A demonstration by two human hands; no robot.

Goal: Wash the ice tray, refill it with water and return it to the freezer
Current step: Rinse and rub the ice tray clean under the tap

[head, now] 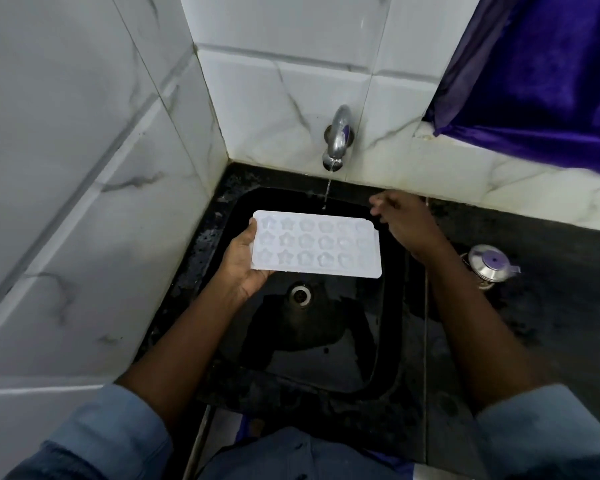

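Fingers (253,226) of left hand (239,254) around left end of ice tray (316,242)

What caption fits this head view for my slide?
Left hand holds the ice tray over the black sink as the tap trickles water; right hand hovers near the stream.

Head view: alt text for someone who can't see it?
The left hand holds a white ice tray over the black sink, under a thin stream from the wall tap; the blurred right hand is near its far corner.
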